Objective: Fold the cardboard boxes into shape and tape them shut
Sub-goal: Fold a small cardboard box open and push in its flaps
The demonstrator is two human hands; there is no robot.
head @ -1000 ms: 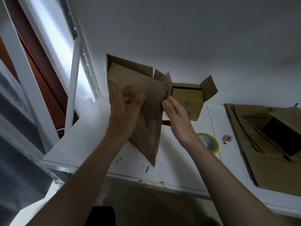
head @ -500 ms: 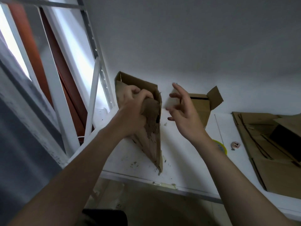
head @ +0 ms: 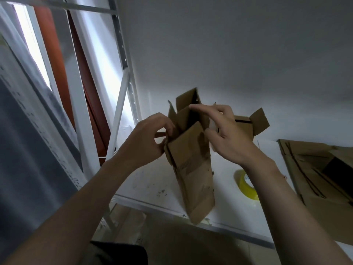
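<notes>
since half a second ago the flattened sheet has opened into a tall cardboard box [head: 193, 178], and the right hand, then spread in the air apart from it, now lies on its top. at the left of the frame a white metal rack frame [head: 118, 119] slants up beside the white table [head: 149, 182]. left of centre, the left hand [head: 150, 138] comes up from the lower left, fingers curled, pinching the box's left flap and upper edge. the box stands tilted in mid-frame, flaps up, its lower end in front of the table's front edge. the right hand [head: 227, 134] reaches in from the lower right, fingers stretched and spread over the top flaps, index tip on an inner flap, thumb against the box's right side; it clasps nothing. behind it sits a second box [head: 257, 122], flaps open. right of centre a yellow tape roll [head: 245, 188] lies on the table, partly behind the right forearm. at far right lies a flattened cardboard stack [head: 315, 180].
</notes>
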